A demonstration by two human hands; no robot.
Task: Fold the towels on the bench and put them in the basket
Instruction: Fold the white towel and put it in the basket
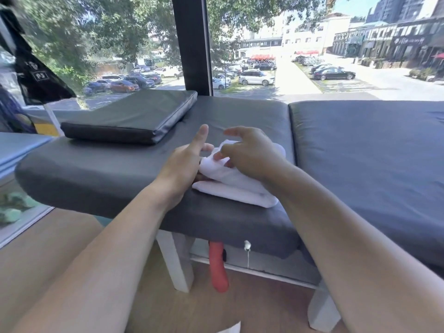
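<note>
A white terry towel (236, 186) lies bunched and partly folded near the front edge of the grey padded worktop (120, 174), just left of the seam between its two cushions. Both hands work on it at once. The left hand (185, 164) sits at the towel's nine o'clock side; its index finger points straight out toward twelve o'clock, while the lower fingers (206, 148) curl into the cloth, apparently pinning the end so the fold does not slide. The right hand (249, 156) covers the towel from three o'clock, thumb and a fingertip pinching a raised ridge of fabric, with the other fingers spread above it; this looks like lifting a layer to turn it over. The lower layers already lie flat and stacked, so the fold seems well along but not finished.

A flat dark grey cushion (132, 116) rests on the worktop at eleven o'clock, well apart from the towel. An orange-red object (218, 267) hangs below the worktop's front edge. No basket is visible, so where the towel must go cannot be told.
</note>
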